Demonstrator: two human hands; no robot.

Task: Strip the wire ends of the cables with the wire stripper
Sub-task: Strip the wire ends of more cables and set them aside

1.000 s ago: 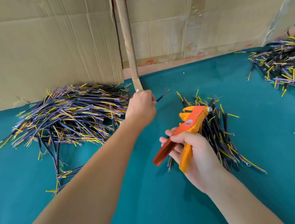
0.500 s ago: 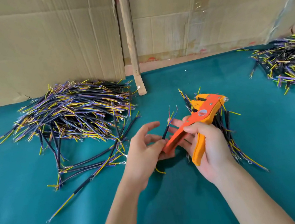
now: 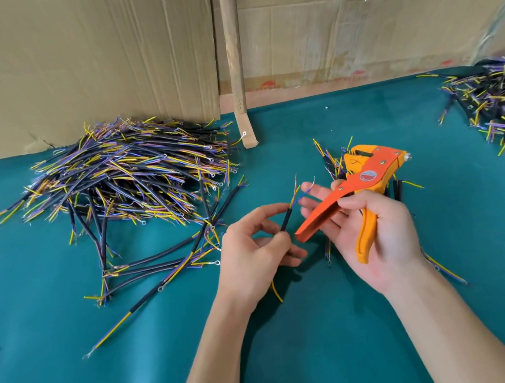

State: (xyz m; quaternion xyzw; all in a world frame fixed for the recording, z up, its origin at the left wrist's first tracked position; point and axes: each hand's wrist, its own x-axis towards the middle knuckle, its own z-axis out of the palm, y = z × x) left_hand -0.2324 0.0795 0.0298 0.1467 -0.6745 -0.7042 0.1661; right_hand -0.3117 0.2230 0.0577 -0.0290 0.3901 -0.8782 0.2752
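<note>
Behind the right hand (image 3: pixel 377 232) gripping the wire stripper (image 3: pixel 360 185), cables lie half-hidden, while the left hand (image 3: pixel 253 253) pinches a cable (image 3: pixel 287 220).

my left hand (image 3: pixel 254 249) pinches a black cable (image 3: pixel 286 224), its thin coloured wire ends fanning up toward one o'clock. my right hand (image 3: pixel 371 226) grips the orange wire stripper (image 3: pixel 369 176), head pointing to two o'clock. cable piles (image 3: pixel 125 170) lie on the teal table (image 3: pixel 58 364) at ten and two o'clock, cardboard (image 3: pixel 80 63) behind.
</note>
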